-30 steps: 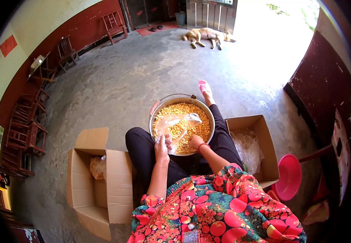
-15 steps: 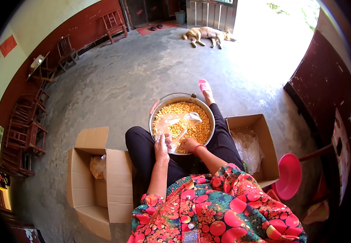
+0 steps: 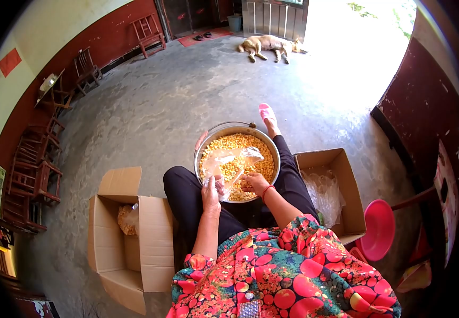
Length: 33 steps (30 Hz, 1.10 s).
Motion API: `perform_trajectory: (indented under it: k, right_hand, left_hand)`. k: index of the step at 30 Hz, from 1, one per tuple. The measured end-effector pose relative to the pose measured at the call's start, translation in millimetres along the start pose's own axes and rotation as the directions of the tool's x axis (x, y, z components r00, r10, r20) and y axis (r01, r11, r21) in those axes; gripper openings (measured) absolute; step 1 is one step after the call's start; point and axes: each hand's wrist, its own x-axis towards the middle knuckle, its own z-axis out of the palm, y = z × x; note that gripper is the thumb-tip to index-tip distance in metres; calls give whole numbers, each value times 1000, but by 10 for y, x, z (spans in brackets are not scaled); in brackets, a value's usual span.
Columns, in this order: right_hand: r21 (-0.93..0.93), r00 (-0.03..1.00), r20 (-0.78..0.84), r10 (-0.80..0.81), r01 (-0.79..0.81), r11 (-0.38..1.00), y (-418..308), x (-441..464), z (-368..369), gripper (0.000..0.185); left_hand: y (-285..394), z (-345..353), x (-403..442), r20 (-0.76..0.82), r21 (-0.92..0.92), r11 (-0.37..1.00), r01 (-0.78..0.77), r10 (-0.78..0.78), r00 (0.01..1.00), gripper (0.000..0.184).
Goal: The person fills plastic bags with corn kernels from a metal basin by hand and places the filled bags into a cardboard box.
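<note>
A round metal pot [image 3: 277, 168] with a wire handle stands between my legs, full of yellow corn kernels [image 3: 261, 170]. Over the kernels lies a clear plastic bag [image 3: 229, 155]. At the pot's near left edge, my left hand [image 3: 212, 193] is closed on the bag's near end. My right hand [image 3: 254, 184] is over the near right part of the kernels, palm down; its fingers are bent, and whether they hold kernels is too small to tell.
An open cardboard box [image 3: 115, 238] with a bag of corn [image 3: 128, 220] is at left. Another box [image 3: 352, 212] holds clear bags [image 3: 322, 196] at right, beside a pink basin [image 3: 378, 230]. A dog [image 3: 272, 46] lies near the doorway. Wooden chairs [image 3: 147, 34] line the left wall.
My right hand first shifted left towards the bag, then moved back right and a little up over the kernels, its fingers now loosened. My left hand has stayed on the bag.
</note>
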Motion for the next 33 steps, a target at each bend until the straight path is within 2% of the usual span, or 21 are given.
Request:
perform_trajectory:
  k: [8,9,11,12,13,14,15,17,18,19,21,23,25,26,27,29,31,32,33]
  right_hand:
    - [97,999,34,19,-23,995,-4,59,-69,15]
    - [6,982,105,-159,160,987,126,268,-182,14]
    - [-70,927,191,-323,341,938,167,407,-217,13]
    - [-41,935,185,-302,314,948,54,410,-132,13]
    - [-469,834,335,-439,552,690,-53,379,-96,14]
    - [-723,689,468,-554,659,209,-198,295,-28,16]
    - [-723,689,468,-554,659,209,-209,422,-24,16]
    - [-449,663,471,-582,748,489,-235,677,68,22]
    - [-39,991,30,-130,131,991,-635,88,459,24]
    - [-39,991,31,-129,130,991,-617,96,481,24]
    - [-348,915,-68,-397,352,869,-526,156,475,23]
    - [-305,932,-54,-357,325,895,-415,164,327,20]
    - [-431,994,-7,-113,99,897,-238,196,156,22]
    - [-670,971,-43,-236,148,727,-90,226,75,22]
    - [-855,932,-41,-361,155,496,40,225,22,21]
    - [-967,965,-43,-259,25,254,168,206,-14,26]
    - [-965,942,49,-332,130,226,120,1,152,33]
    - [-965,942,47,-331,128,230,123,-28,221,33]
    - [-972,963,121,-240,164,169,117,-41,285,34]
  left_hand:
    - [8,12,-3,-12,10,1000,4,-4,1000,25]
    - [1,7,2,-9,9,1000,3,-3,1000,25]
    - [-5,4,3,-8,8,1000,2,-2,1000,25]
    - [-3,8,0,-10,15,1000,1,-1,1000,25]
    - [0,12,-2,-11,23,1000,0,1,1000,25]
    - [12,18,-9,-11,23,1000,0,1,1000,25]
    - [27,26,-21,-7,23,1000,8,-8,1000,25]
    - [32,19,-20,-4,25,1000,16,-16,1000,26]
    - [15,5,-7,3,25,1000,9,-9,1000,26]
    - [7,-2,-2,11,26,1000,2,-2,1000,26]
    - [10,0,-3,9,15,1000,7,-7,1000,26]
    - [5,6,-2,7,1,1000,16,-16,1000,26]
    - [4,11,0,0,1,1000,11,-11,1000,26]
    - [5,12,-3,0,0,1000,11,-11,1000,26]
    - [8,14,-3,1,0,1000,13,-13,1000,26]
    - [5,7,-1,1,2,1000,15,-15,1000,26]
    - [-10,-8,6,-4,3,1000,12,-12,1000,25]
    - [-6,-7,-5,-4,7,1000,14,-14,1000,25]
    - [2,2,-7,-5,8,1000,14,-14,1000,25]
